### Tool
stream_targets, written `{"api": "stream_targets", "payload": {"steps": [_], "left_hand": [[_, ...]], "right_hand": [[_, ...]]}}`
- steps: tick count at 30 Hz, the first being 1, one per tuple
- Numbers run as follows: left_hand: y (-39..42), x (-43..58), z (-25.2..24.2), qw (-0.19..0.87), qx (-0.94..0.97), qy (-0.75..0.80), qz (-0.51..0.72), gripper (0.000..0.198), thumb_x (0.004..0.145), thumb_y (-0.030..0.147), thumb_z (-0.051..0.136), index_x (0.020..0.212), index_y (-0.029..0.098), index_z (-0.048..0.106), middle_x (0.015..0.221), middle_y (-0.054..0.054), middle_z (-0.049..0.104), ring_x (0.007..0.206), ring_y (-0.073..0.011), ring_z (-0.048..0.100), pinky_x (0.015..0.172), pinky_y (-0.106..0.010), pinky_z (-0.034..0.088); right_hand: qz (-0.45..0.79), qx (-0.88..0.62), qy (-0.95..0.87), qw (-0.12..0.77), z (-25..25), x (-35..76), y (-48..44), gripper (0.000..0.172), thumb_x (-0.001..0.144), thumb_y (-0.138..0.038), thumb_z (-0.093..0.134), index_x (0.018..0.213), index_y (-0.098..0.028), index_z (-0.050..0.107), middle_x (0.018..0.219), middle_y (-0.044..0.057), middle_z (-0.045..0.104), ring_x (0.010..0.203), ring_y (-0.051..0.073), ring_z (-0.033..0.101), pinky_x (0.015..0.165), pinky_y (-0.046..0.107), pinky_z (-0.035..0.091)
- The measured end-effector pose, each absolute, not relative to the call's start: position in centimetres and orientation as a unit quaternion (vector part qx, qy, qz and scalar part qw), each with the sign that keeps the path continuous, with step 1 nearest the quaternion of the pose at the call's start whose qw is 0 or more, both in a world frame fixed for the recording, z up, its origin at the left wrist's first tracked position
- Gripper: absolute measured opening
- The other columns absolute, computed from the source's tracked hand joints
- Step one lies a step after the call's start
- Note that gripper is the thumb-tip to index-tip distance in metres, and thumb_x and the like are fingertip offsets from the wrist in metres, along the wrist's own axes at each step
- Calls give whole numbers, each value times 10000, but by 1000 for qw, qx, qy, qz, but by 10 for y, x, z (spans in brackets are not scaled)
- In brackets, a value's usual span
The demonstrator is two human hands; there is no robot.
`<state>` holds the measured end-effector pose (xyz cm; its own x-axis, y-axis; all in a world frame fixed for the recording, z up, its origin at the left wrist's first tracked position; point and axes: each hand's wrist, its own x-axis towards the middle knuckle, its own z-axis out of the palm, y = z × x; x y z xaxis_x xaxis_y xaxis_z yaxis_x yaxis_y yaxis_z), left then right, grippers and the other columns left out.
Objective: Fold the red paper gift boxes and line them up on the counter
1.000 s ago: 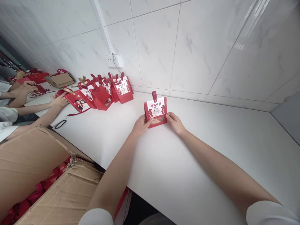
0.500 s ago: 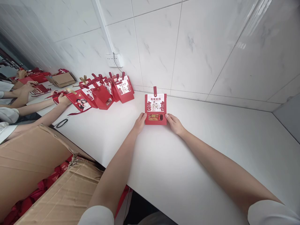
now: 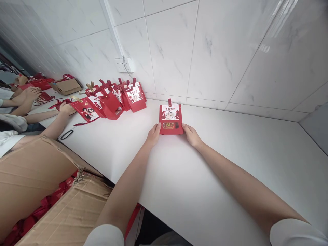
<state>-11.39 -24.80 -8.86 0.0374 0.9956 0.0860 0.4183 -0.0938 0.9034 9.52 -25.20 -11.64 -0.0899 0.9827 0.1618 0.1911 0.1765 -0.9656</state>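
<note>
Head view: one red, white-labelled, strap-topped paper box (image 3: pixel 171 120), on or just above white smooth tabletop (image 3: pixel 235 136); left hand (image 3: pixel 153 135) and right hand (image 3: pixel 192 135) at opposite sides, fingers (image 3: pixel 186 128) closed on its lower edges. Leftward: grouped red paper boxes (image 3: pixel 138 107).

Up on the person's head, the one camera looks forward and down, close above the worktop (image 3: pixel 194 194), with left hand (image 3: pixel 153 135) and right hand (image 3: pixel 192 135) mid-view and the tiled wall (image 3: pixel 169 48) beyond.
</note>
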Motion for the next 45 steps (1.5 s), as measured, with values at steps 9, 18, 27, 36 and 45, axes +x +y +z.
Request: {"api": "stream_targets", "payload": {"steps": [9,18,27,36,45], "left_hand": [[-250,-113,-87,375,621,566,392,547,927,587,297,1152,203,615,1218,-53,647,1083,-218,604,960,-319,465],[-250,-115,-87,381,618,563,396,558,905,626,320,1135,217,623,1188,-51,657,1059,-224,604,956,-334,457],[-249,-115,-85,359,627,582,374,537,915,607,282,1006,198,619,1099,-56,681,1032,-212,607,926,-320,466],[-248,-116,-88,369,625,569,387,541,901,627,309,963,191,623,1041,-69,687,1048,-224,603,941,-333,459],[-248,-116,-89,371,620,571,391,554,888,649,316,946,194,626,1011,-63,687,1039,-226,601,944,-334,453]], "right_hand": [[410,-491,-618,457,-115,96,-253,583,922,-623,271,1042,-207,661,1121,44,677,1004,226,581,923,326,416],[412,-487,-620,457,-114,96,-254,588,924,-630,292,1079,-213,677,1151,52,675,1034,235,586,942,343,407],[406,-493,-621,454,-114,96,-254,606,922,-635,285,1095,-209,679,1168,51,673,1048,240,589,952,350,413],[406,-490,-624,453,-113,96,-255,586,931,-619,289,1095,-215,681,1167,54,672,1044,241,586,942,355,408],[407,-492,-622,453,-114,96,-254,583,930,-620,293,1076,-213,684,1152,53,676,1029,238,587,935,348,405]]}}
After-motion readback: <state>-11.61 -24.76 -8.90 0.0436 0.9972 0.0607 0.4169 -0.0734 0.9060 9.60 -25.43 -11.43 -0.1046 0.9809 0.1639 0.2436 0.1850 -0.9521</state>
